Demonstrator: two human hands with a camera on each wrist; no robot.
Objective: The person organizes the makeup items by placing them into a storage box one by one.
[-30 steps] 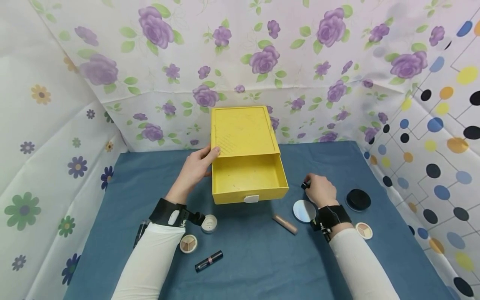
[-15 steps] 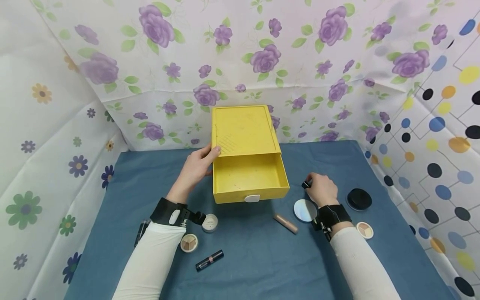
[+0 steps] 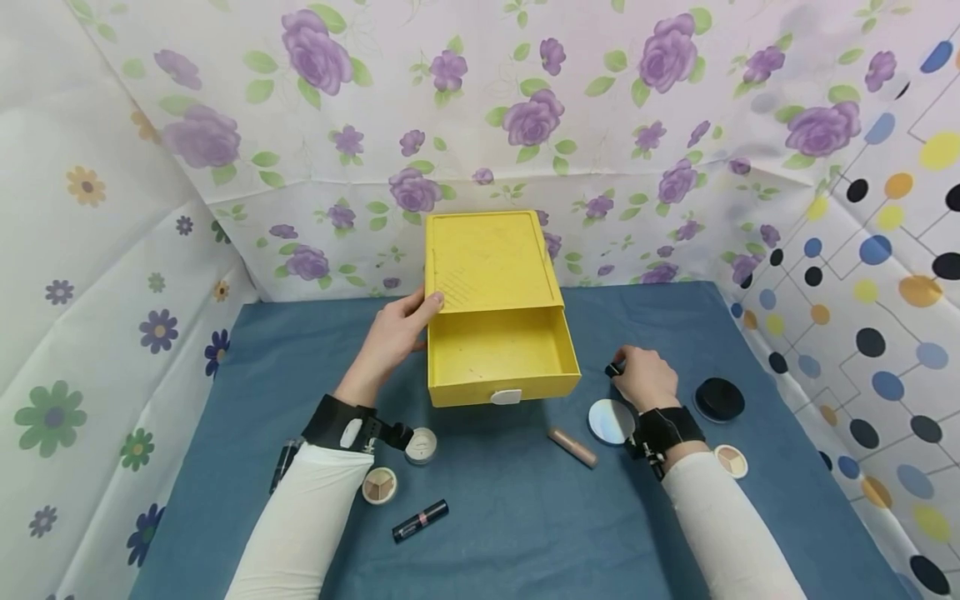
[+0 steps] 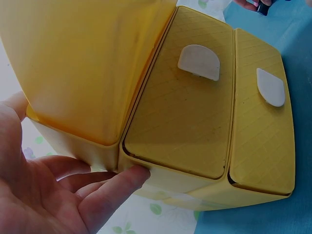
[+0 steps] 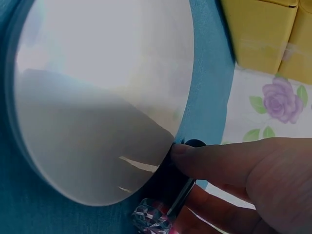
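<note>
A yellow drawer cabinet [image 3: 491, 262] stands at the back of the blue cloth. Its top drawer [image 3: 465, 393] is pulled out, and the inside shows bare. My left hand [image 3: 390, 337] rests on the cabinet's left side, thumb over the top edge; in the left wrist view its fingers lie along the side wall, by the seam between drawers. My right hand [image 3: 647, 380] pinches a small black tube [image 5: 173, 187] between thumb and fingers. The tube has a clear faceted end. Close beside it lies a round, shiny, pale disc [image 5: 97, 112], flat on the cloth.
Two lower drawers [image 4: 178, 102] with white tabs are pushed in. Around the cloth lie a tan tube [image 3: 572, 447], a dark tube [image 3: 420, 522], a three-tone palette [image 3: 379, 486], a white round jar [image 3: 422, 446], a black round case [image 3: 718, 400] and a second palette [image 3: 731, 461]. Patterned sheets surround it.
The view shifts very slightly. Both hands keep their places, the left on the cabinet and the right on the black tube; the drawer stays pulled out.
</note>
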